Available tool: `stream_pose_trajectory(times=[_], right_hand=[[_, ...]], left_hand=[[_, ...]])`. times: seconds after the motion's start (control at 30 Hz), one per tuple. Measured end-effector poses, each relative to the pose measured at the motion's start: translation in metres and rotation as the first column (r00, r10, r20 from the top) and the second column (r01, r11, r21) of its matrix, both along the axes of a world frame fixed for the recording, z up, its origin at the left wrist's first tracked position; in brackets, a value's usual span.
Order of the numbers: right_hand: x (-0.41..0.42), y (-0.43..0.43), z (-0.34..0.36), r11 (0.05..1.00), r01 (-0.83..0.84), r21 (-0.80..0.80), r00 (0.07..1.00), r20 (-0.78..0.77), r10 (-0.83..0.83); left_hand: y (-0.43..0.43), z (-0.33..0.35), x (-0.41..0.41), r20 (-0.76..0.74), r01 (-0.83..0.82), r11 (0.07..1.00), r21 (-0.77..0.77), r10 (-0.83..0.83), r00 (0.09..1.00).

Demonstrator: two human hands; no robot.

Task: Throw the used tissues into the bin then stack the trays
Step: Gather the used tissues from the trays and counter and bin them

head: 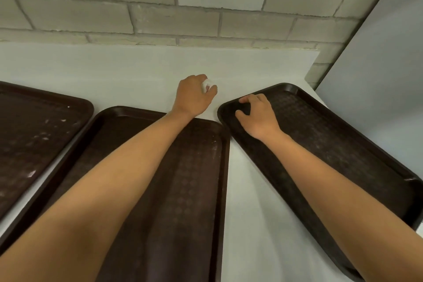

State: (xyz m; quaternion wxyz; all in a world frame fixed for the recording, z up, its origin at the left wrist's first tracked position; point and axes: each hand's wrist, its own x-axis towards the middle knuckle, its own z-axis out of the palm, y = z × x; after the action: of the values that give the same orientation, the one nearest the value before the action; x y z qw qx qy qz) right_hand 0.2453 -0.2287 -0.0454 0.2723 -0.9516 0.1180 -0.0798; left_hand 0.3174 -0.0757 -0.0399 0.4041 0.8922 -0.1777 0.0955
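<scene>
Three dark brown trays lie on a white table point(249, 201): a left tray point(34, 130), a middle tray point(190, 178) and a right tray point(332, 144) that is angled. My left hand point(194, 96) reaches past the middle tray's far edge and is closed on a crumpled white tissue point(207, 84) over the table. My right hand point(258, 114) rests on the far left corner of the right tray, fingers curled over its rim. My forearms hide parts of the middle and right trays.
A grey block wall point(206, 7) runs close behind the table. A pale grey panel point(389, 75) stands at the right, beside the table's far right corner. No bin is in view.
</scene>
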Motion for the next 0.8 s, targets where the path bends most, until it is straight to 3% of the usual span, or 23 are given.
stream_pose_trajectory(times=[0.37,0.53,0.8], right_hand=[[-0.056,0.035,0.022,0.998,-0.054,-0.033,0.997,0.060,0.056],[-0.102,0.062,0.026,0.998,-0.057,-0.020,0.995,0.081,0.059],[-0.201,0.104,0.022,0.998,-0.036,-0.058,0.995,0.092,0.041]], left_hand=[[0.033,0.028,-0.078,-0.005,-0.025,0.997,0.077,0.025,1.000],[0.057,0.027,-0.133,0.045,0.043,0.999,-0.012,-0.042,0.998],[0.090,0.024,-0.233,0.050,0.072,0.997,0.012,-0.073,0.996]])
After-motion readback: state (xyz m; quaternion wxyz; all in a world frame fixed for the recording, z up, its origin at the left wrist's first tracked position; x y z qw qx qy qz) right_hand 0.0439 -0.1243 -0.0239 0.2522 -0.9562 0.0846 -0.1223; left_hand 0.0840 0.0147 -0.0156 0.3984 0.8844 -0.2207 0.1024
